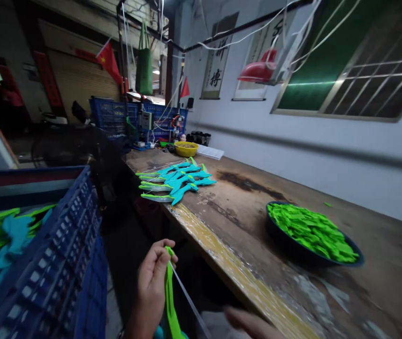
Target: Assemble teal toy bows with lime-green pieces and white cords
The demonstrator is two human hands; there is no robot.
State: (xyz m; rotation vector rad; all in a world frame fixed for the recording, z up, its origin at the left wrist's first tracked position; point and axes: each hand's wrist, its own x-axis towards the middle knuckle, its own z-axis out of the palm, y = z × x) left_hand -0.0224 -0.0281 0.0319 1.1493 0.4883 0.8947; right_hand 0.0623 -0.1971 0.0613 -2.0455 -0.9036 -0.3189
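Desk (pixel 257 221): long worn wooden top with a yellowish front edge, running from 5 o'clock up to 11 o'clock along the white wall.
Crate (pixel 63 263): blue plastic lattice crate at 8 o'clock, beside the desk, with green and teal pieces inside.
Bowl (pixel 282 240): dark round bowl on the desk at 3 o'clock, heaped with bright green parts (pixel 310 230).
Toy row (pixel 176 181): teal and green toys laid side by side on the desk near 12 o'clock, well apart from the bowl.
Yellow basin (pixel 186 149): small, further back on the desk at 12 o'clock.
Left hand (pixel 153 282): at 6 o'clock, off the front edge of the desk; its grip is pinched closed on the top of a green strip (pixel 169 301), which hangs down, with a thin grey rod (pixel 190 303) slanting beside it.
Right hand (pixel 250 322): blurred at 5 o'clock, bottom edge; whether its grip is wide or narrow cannot be told.
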